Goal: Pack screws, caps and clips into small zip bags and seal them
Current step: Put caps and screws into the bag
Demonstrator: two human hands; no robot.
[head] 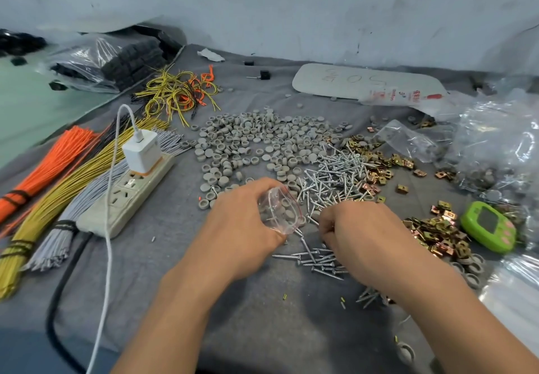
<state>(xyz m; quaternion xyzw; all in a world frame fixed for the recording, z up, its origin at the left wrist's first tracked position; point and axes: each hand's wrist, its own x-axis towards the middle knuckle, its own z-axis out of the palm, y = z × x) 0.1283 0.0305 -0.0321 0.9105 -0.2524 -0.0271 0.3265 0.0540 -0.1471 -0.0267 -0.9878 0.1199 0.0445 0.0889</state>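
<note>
We looked down on a grey cloth (163, 257) strewn with small hardware. The left hand (242, 222) gripped a small clear zip bag (281, 210) just in front of the person, fingers curled round its closed end. The bag lay with its long axis running left to right. Its red-lined mouth gaped to the right and a few grey caps showed inside.

The right hand (358, 228) was just beside that mouth and nearer to it than anything else. Its fingers were bent down among loose screws (335, 175); we could not tell whether it had picked any up. More screws lay scattered on the near side of both hands. The main heap of caps (256, 140) spread on the far side, and brass-coloured clips (376, 166) lay to the far right.
</note>
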